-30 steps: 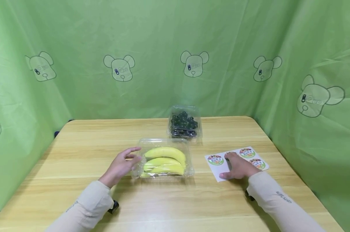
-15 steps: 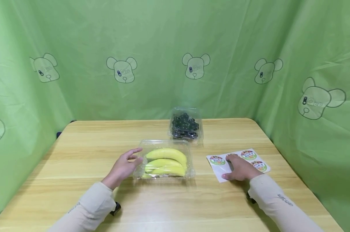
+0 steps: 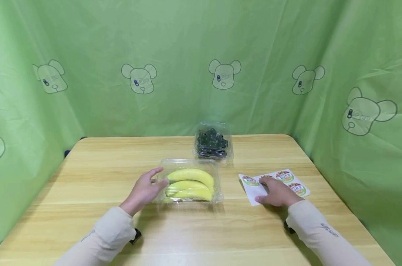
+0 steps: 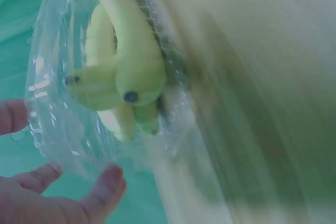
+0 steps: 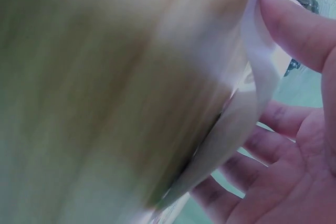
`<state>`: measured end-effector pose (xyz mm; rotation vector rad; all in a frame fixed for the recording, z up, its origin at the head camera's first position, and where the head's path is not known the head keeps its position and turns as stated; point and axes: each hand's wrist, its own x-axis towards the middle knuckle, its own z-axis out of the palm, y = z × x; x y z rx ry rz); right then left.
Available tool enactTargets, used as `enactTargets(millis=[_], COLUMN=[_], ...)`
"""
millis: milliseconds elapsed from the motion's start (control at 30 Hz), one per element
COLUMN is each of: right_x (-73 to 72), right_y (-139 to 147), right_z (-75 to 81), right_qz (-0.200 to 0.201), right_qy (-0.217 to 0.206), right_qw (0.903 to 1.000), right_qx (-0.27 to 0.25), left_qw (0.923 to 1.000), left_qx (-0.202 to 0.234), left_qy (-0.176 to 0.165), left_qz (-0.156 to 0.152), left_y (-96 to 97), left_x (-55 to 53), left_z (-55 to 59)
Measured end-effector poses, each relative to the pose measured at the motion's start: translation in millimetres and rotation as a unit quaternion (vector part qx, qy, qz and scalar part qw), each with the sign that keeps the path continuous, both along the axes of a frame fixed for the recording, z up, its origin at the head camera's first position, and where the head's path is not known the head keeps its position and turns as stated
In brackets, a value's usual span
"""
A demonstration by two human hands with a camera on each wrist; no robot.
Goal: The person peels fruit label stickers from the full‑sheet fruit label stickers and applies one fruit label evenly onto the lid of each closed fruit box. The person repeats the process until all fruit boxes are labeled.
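In the head view, a clear plastic clamshell box [image 3: 191, 162] of yellow bananas [image 3: 191, 184] lies on the table. My left hand [image 3: 145, 190] is at its left end, fingers spread and loosely bent, fingertips right at the plastic wall. The left wrist view shows the banana tips [image 4: 139, 72] through the plastic, with the thumb [image 4: 107, 187] below. To the right, my right hand [image 3: 277, 192] pinches a white sheet of round fruit stickers [image 3: 285, 176] by its near edge. In the right wrist view the sheet [image 5: 231, 145] bows up between thumb and fingers. The palm hides part of the sheet.
Behind the bananas stands a second clear box with dark grapes [image 3: 212, 142]. A green curtain [image 3: 174, 111] with bear-head drawings encloses the back and both sides of the wooden table [image 3: 104, 162].
The left hand has shifted slightly right, closer against the banana box. The sticker sheet's left corner has lifted and curled a little under the right hand.
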<state>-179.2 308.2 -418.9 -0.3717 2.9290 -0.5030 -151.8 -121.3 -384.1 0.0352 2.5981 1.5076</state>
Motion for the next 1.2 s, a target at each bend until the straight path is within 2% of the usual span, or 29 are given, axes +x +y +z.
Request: enactTargets(millis=[167,367,533,800,1200], right_x=[0.7,2.5,4.6,7.9,9.2], right_y=[-1,-2,-1,-3,-3], right_z=[1.9,1.8,4.4,6.1,6.1], right_qz=[0.0,-0.005,-0.005,-0.009,-0.006], right_qy=[-0.003,-0.007,-0.01,-0.018,-0.01], right_qw=[1.0,1.0,0.9999,0.9995,0.9998], right_qx=[-0.001,-0.006,-0.01,-0.024,-0.018], left_qw=[0.9985,0.9978,0.9981,0.9963,0.9955], left_qx=[-0.05,-0.062,-0.051,-0.015,0.06], left_qy=[0.024,0.022,0.029,0.068,0.064], left_qz=[0.001,0.008,0.018,0.05,0.035], left_y=[5.9,12.8,18.4,36.0,66.9], left_x=[-0.7,-2.7,-2.8,-2.1,-3.9], left_z=[4.9,9.2,11.8,20.0,24.7])
